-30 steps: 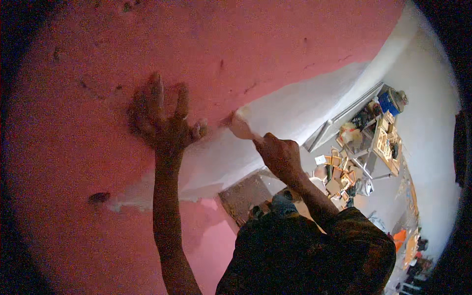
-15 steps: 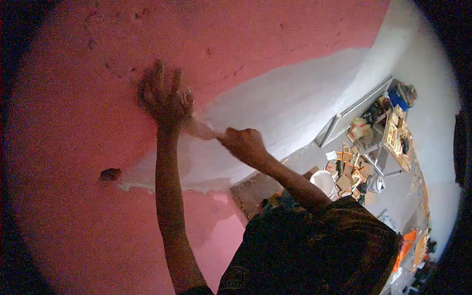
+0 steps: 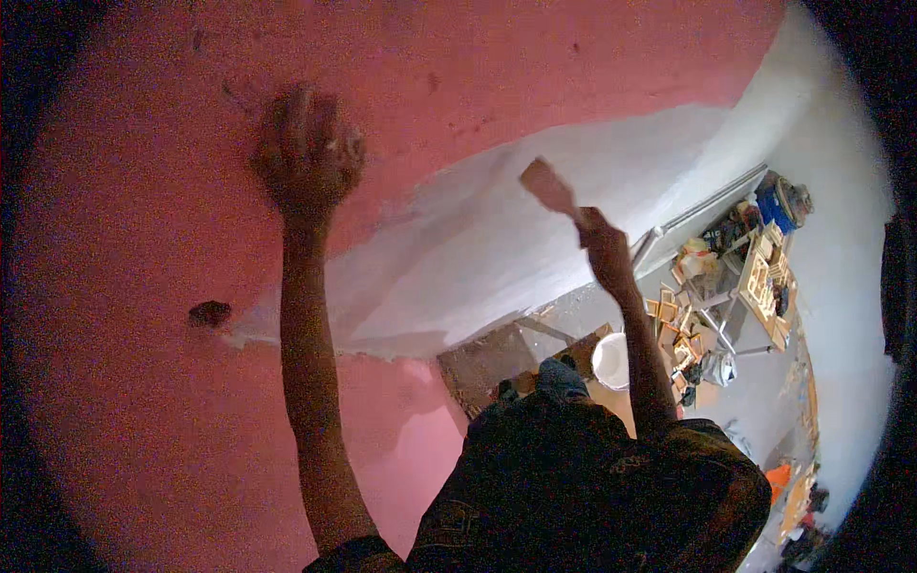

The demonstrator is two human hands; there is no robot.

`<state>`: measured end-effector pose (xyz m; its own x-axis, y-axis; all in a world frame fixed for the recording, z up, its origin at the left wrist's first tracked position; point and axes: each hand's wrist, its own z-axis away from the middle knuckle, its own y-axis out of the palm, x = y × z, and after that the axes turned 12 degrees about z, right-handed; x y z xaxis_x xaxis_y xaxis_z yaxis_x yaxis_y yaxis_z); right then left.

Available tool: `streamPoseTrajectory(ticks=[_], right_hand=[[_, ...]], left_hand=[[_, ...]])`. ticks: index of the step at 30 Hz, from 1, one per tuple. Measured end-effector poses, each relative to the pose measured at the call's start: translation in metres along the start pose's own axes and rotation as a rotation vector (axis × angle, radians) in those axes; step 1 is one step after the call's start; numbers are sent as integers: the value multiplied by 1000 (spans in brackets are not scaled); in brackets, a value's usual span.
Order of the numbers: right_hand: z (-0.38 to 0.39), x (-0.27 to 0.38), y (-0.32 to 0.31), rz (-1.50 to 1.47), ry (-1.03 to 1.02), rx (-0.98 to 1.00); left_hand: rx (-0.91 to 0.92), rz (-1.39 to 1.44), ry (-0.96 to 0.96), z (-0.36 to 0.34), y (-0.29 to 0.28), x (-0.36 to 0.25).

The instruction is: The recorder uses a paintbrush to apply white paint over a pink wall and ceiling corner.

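My left hand (image 3: 310, 158) is raised against the pink wall (image 3: 143, 210), its fingers curled in; blur and shadow hide what they hold, if anything. Gripped by its handle in my right hand (image 3: 606, 250) is a putty knife (image 3: 548, 185) with a broad blade. The blade points up and left, in front of the whitish plastered patch (image 3: 592, 143) on the wall, away from my left hand. A rough-edged dark hole (image 3: 209, 313) shows in the pink wall, left of my left forearm.
A white bucket (image 3: 611, 361) stands on the floor below my right arm. Beyond it lie scattered wooden frames (image 3: 680, 344). A table bearing wooden pieces (image 3: 767, 277) and a blue container (image 3: 776, 208) are farther right. A brown board (image 3: 487, 358) lies near the wall's foot.
My right hand has swung the putty knife away from my left hand, to the right and up. My left hand's fingers, spread earlier, are now curled.
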<state>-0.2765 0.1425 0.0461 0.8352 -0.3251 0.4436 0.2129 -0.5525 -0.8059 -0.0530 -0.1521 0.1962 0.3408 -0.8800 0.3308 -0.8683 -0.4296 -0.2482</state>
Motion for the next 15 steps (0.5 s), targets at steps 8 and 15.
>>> streamPoseTrajectory(ticks=[8, 15], right_hand=[[-14, 141, 70, 107, -207, 184], [-41, 105, 53, 285, -121, 14]], left_hand=[[-15, 9, 73, -13, -7, -19], [30, 110, 35, 1, -14, -12]])
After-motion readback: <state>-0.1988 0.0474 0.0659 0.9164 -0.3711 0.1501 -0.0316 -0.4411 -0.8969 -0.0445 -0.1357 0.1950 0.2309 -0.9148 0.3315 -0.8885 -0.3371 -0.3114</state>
